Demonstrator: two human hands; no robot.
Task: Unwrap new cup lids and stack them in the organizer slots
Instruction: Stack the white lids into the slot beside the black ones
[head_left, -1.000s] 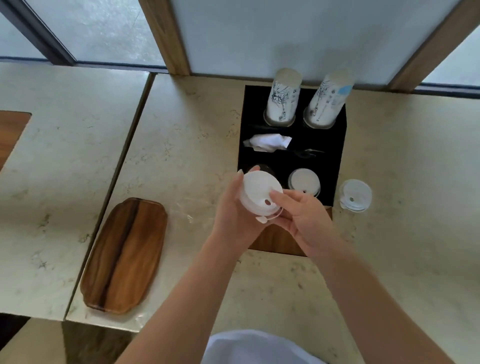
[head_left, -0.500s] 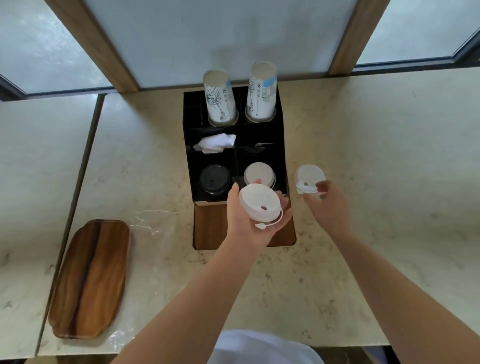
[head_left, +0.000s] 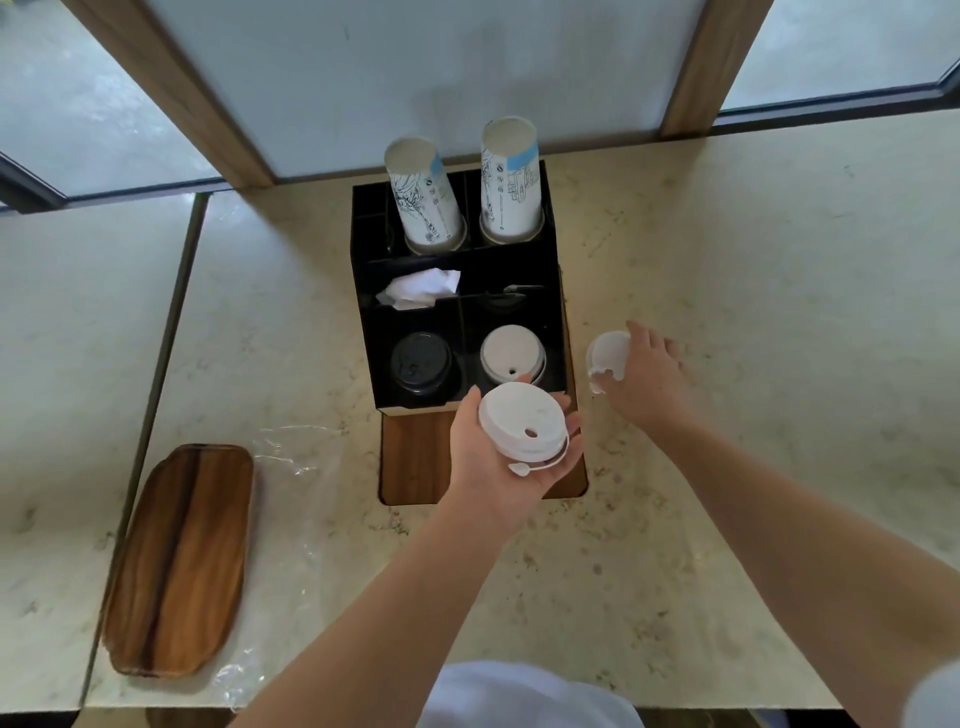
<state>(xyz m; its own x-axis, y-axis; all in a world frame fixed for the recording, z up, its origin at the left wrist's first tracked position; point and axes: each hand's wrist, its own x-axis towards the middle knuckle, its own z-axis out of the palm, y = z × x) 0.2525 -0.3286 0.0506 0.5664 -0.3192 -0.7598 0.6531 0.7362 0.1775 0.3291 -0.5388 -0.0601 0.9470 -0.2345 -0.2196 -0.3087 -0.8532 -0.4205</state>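
The left hand (head_left: 511, 452) holds a small stack of white lids (head_left: 522, 427) in its curled grip, just before the black organizer (head_left: 553, 291). The right hand (head_left: 647, 376) closes on more loose lids (head_left: 605, 356) on the desk (head_left: 753, 291), beside the organizer. The lids look light, thin and a little slippery; the rim seems the best place to hold. The front right slot already has white lids (head_left: 511, 351), the left one black lids (head_left: 421, 361). Paper cups (head_left: 506, 182) and a napkin (head_left: 421, 287) stand behind; clear wrap (head_left: 291, 447) and a wooden tray (head_left: 179, 561) lie left.

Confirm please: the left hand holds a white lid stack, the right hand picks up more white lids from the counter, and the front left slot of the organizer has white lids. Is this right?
Not quite. In the head view the front left slot of the organizer has black lids; the white ones are in the front right slot. The rest stands: the left hand holds a white lid stack, and the right hand picks up more white lids from the counter.
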